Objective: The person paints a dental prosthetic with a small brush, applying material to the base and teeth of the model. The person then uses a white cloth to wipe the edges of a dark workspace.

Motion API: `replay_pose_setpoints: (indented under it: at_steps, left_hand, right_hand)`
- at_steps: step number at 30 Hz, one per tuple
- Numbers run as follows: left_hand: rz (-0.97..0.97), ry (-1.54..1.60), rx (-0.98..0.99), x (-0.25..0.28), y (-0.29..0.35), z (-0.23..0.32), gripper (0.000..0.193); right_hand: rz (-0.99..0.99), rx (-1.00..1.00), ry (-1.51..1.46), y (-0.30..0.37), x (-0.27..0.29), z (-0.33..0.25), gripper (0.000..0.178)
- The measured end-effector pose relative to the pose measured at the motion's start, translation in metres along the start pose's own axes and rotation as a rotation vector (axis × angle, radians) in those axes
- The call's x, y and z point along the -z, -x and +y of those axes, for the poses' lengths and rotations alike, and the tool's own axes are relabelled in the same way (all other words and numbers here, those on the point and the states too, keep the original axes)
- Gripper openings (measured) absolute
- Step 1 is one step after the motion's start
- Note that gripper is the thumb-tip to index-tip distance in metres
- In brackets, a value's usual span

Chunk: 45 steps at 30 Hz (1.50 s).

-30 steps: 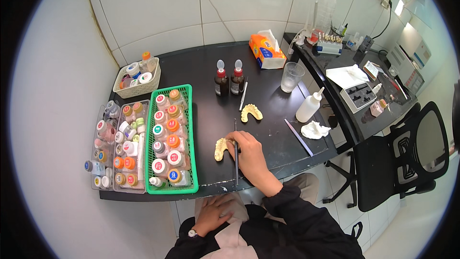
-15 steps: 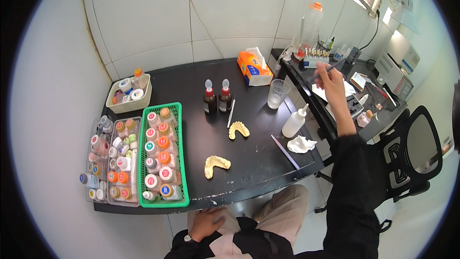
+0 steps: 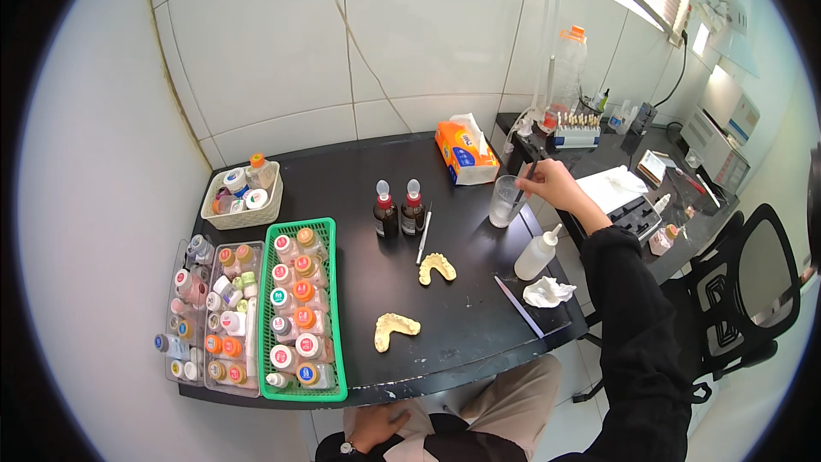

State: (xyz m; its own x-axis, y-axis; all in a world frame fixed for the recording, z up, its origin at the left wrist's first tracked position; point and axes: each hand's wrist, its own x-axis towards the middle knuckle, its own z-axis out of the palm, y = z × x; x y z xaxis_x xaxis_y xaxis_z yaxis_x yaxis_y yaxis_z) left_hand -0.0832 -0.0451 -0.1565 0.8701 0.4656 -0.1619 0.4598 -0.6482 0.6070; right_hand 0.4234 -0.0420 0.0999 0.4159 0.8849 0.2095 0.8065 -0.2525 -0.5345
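My right hand [image 3: 552, 184] pinches a thin dark stick-like tool [image 3: 528, 173], possibly a brush, whose lower end dips into a clear plastic cup [image 3: 503, 205] with a little liquid at its bottom. The tool's tip is hard to make out. On my thigh rests my left hand [image 3: 376, 428], holding nothing, with its fingers stretched out. Two cream-coloured dental casts, a far one [image 3: 438, 268] and a near one [image 3: 396, 330], lie on the black table. Closest to my right forearm stands a white squeeze bottle [image 3: 536, 257], with a crumpled white tissue [image 3: 548, 293] beside it.
A green basket [image 3: 340, 325] of small jars stands left, beside clear trays [image 3: 248, 389] and a cream basket [image 3: 248, 221]. Two brown dropper bottles [image 3: 386, 216], a slim white instrument [image 3: 424, 238], an orange tissue pack [image 3: 467, 151] and a lilac strip [image 3: 519, 308] are also there. Right: a chair [image 3: 753, 269].
My right hand has moved down and left from above the side desk, bringing the tool into the clear cup. My left hand stays on my thigh. The view has shifted slightly.
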Motion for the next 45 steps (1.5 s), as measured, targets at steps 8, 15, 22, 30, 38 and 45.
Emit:
replay_pose_setpoints:
  at_steps: [8,15,22,30,38,45]
  left_hand:
    - [-0.073,-0.008,0.051,-0.002,-0.003,-0.001,0.038]
    - [0.019,-0.004,-0.006,0.005,-0.003,0.008,0.036]
    - [0.025,-0.009,-0.002,-0.003,-0.004,0.002,0.035]
    - [-0.009,-0.021,-0.041,0.008,-0.008,0.015,0.038]
    - [-0.513,0.220,-0.197,0.028,-0.010,0.045,0.042]
    - [-0.478,1.299,-0.117,0.073,-0.031,0.203,0.050]
  right_hand:
    - [0.049,-0.008,-0.040,0.005,0.001,-0.005,0.023]
    - [0.603,0.003,-0.241,0.078,0.036,-0.017,0.027]
    - [0.913,-0.425,-0.472,0.251,-0.058,-0.009,0.027]
    - [0.945,-0.389,-0.511,0.260,-0.076,-0.022,0.025]
    - [0.887,-0.338,-0.410,0.275,-0.071,-0.046,0.020]
    - [0.612,0.012,-0.105,0.307,-0.113,-0.141,0.027]
